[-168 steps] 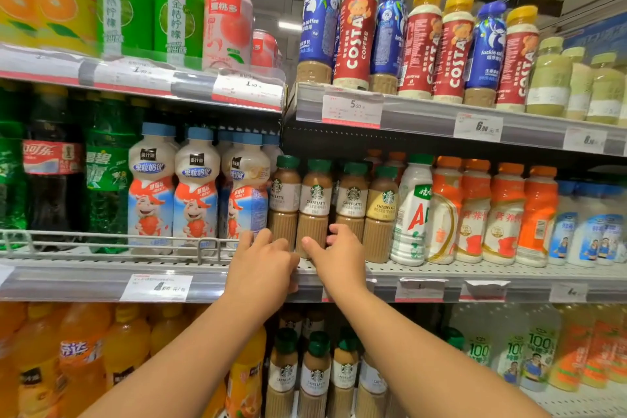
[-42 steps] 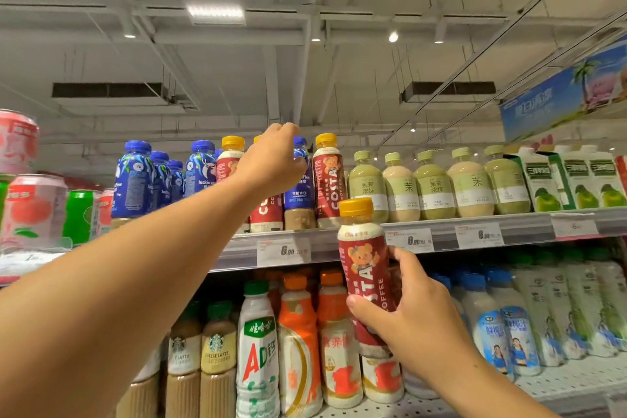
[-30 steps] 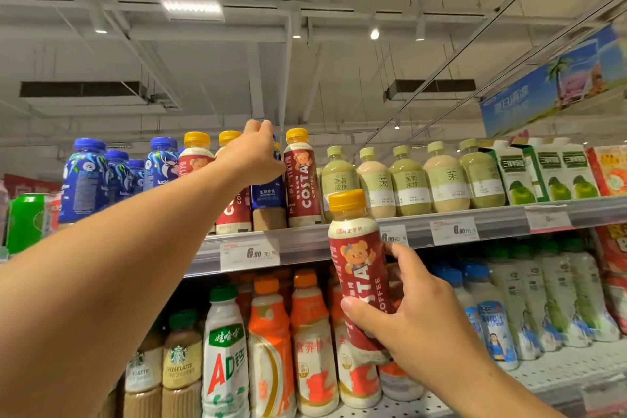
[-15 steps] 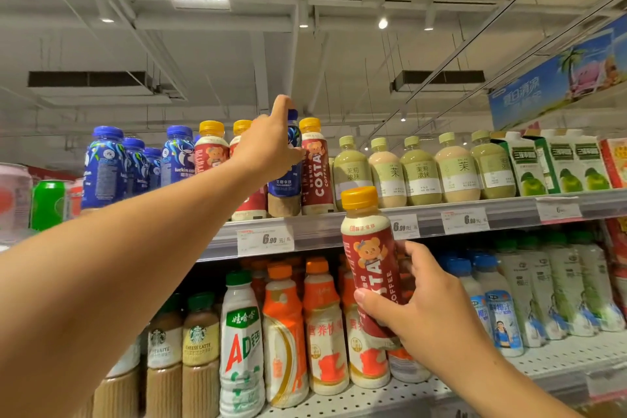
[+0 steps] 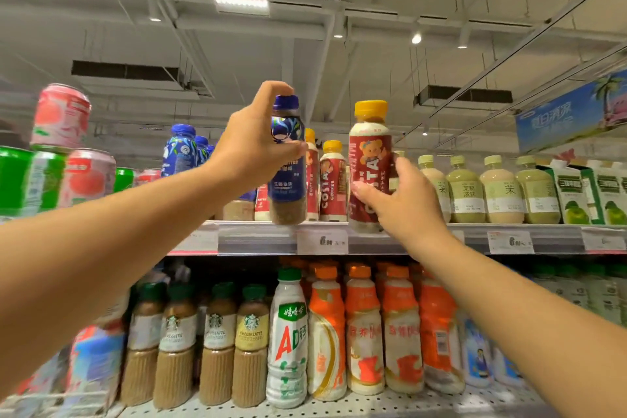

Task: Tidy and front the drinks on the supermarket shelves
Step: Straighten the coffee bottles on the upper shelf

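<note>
Gripping blue bottle [image 5: 287, 159] in left hand [image 5: 251, 149]; right hand [image 5: 403, 204] clasps red Costa bottle [image 5: 369, 166] at top shelf [image 5: 258, 241] edge.

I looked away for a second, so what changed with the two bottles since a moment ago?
The left hand has closed its grip on the blue-capped bottle and pulled it out from the Costa row on the top shelf. The right hand has raised its red Costa bottle from below to shelf level. The green tea bottles and lower shelf stayed put.
</note>
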A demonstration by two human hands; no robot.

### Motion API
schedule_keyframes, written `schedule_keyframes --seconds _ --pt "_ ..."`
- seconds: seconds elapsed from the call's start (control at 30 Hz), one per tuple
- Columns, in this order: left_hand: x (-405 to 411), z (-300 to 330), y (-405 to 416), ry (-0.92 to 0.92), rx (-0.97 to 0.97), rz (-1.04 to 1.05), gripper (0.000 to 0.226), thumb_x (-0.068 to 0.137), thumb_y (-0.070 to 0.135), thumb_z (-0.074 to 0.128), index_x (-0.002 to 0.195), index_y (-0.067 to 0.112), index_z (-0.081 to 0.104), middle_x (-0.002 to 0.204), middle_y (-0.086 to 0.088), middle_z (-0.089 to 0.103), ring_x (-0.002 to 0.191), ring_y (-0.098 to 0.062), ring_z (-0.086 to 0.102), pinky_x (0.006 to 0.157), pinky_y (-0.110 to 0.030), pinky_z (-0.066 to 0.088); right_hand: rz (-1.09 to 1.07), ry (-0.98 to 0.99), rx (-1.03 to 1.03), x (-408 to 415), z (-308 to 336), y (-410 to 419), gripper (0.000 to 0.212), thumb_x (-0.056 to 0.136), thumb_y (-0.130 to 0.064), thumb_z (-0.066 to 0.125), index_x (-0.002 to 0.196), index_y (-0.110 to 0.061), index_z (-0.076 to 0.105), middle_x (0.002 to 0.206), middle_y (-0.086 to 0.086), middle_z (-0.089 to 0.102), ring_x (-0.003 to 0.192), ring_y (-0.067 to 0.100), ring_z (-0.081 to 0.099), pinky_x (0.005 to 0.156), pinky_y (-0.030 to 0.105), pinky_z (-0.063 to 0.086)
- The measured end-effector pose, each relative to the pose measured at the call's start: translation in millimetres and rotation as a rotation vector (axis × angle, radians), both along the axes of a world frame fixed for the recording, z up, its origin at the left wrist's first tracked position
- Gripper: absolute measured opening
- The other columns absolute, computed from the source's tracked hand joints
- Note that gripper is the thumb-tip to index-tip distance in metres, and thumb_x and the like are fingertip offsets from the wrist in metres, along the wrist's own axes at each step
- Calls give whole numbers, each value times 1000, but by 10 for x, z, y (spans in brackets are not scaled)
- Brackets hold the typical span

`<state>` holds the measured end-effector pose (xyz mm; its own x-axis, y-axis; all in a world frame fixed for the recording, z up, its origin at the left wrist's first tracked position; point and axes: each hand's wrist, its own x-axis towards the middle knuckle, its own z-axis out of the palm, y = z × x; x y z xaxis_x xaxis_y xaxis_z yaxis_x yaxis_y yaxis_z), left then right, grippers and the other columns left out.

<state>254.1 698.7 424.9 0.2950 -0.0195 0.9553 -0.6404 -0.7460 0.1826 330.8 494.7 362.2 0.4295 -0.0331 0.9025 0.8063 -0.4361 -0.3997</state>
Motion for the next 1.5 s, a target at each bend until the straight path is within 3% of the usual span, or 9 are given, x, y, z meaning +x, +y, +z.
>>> schedule_keyframes --seconds 0.07,0.2,0.27,0.4,0.53,0.67,0.83,1.2,1.5 --pt "-67 -15 156 8 -9 16 59 77 20 79 118 38 41 97 17 55 78 -7 63 56 -12 44 -31 19 -18 72 178 169 36 80 -40 74 108 -27 55 100 -6 61 87 12 58 62 21 40" --pt "-116 -59 377 10 -30 35 59 79 19 77 122 35 41 109 11 52 80 -8 60 58 -16 45 -65 103 -23 259 268 388 47 80 -36 74 121 -20 56 113 3 64 100 23 61 85 42 53" --pt "-110 -75 433 17 -42 34 59 79 19 77 123 34 41 109 11 51 80 -8 59 58 -17 46 -75 138 4 339 250 443 48 81 -35 74 122 -18 56 115 4 64 101 24 62 87 45 53" --pt "-60 -105 486 39 -43 33 59 77 19 78 119 37 41 96 16 55 79 -9 63 61 -23 51 -110 189 57 453 259 510 41 81 -38 73 113 -15 60 109 7 67 95 25 63 83 44 54" --pt "-8 -107 490 27 -35 44 58 75 23 78 110 45 37 89 26 53 73 -4 63 55 -17 47 -188 190 24 482 272 586 44 82 -44 71 112 -15 59 106 5 66 92 24 63 79 41 55" --pt "31 -84 483 31 -36 36 58 75 26 78 113 44 38 91 23 55 75 -6 64 55 -18 48 -294 200 -49 505 294 656 45 84 -43 70 113 -11 57 113 10 62 98 27 60 76 34 50" --pt "49 -74 499 42 -46 44 59 75 27 78 117 41 39 91 20 55 78 -8 65 60 -25 54 -307 168 -43 515 148 722 65 76 -41 77 124 -11 43 123 9 49 107 29 55 85 43 51" --pt "212 -224 561 160 -57 36 60 73 28 80 114 48 40 88 23 52 75 -6 64 49 -16 48 -390 85 -53 638 -47 825 55 83 -41 71 123 -13 45 124 7 49 114 27 49 86 40 47" --pt "260 -233 580 179 -54 31 65 74 30 80 123 45 40 89 25 49 77 -5 63 51 -18 50 -419 46 -47 728 -57 848 53 83 -44 71 120 -13 48 121 6 51 113 26 48 87 38 45"
